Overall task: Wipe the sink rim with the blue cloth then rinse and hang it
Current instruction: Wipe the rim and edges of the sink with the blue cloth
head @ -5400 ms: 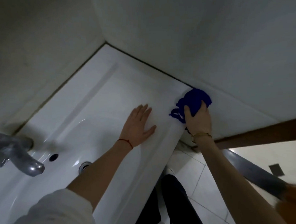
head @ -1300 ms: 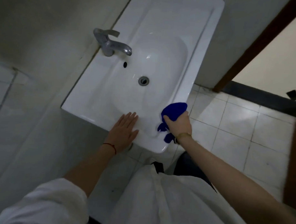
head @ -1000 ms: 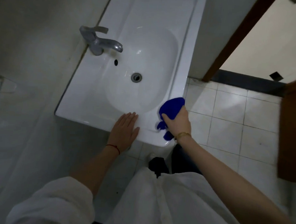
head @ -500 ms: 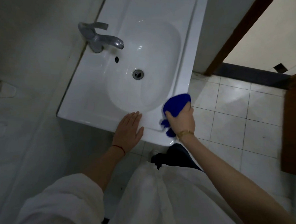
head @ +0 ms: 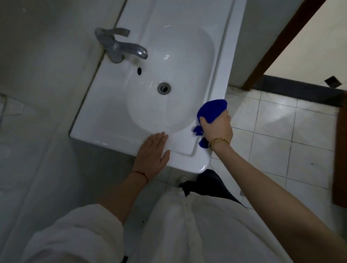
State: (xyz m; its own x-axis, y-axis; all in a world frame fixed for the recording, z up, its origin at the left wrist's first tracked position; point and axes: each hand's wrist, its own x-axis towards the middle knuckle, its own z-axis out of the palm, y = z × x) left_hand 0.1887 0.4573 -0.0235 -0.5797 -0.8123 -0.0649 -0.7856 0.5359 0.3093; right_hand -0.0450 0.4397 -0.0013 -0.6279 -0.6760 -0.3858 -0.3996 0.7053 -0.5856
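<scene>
**Cloth bunched in my right hand at the sink's right rim**

Gripping the blue cloth [head: 211, 110], my right hand [head: 217, 128] has fingers and thumb curled round it, so the cloth is bunched into a wad. Most of the wad bulges out past my fingers against the outer edge of the sink rim [head: 221, 78]; two small loose tails hang out below my palm, next to the gold bracelet [head: 219, 141] on that wrist.

Nearest to me I see my white sleeve [head: 76, 232] and the white garment over my front. From the sleeve my left forearm reaches up to my left hand [head: 153, 153], which grasps nothing: it lies flat, fingers straight and together, pressed palm-down on the near end of the sink [head: 110, 117], the wrist hanging off the edge. A thin red string [head: 142, 174] circles that wrist.

Beyond my hands the white basin dips to the drain [head: 163, 88]. Further back the grey metal tap [head: 119, 46] stands on the left rim, spout over the basin, with a small overflow hole [head: 139, 70] just beneath it. To the right lie pale floor tiles [head: 274, 135] and, furthest off, a brown door frame [head: 280, 44].
</scene>
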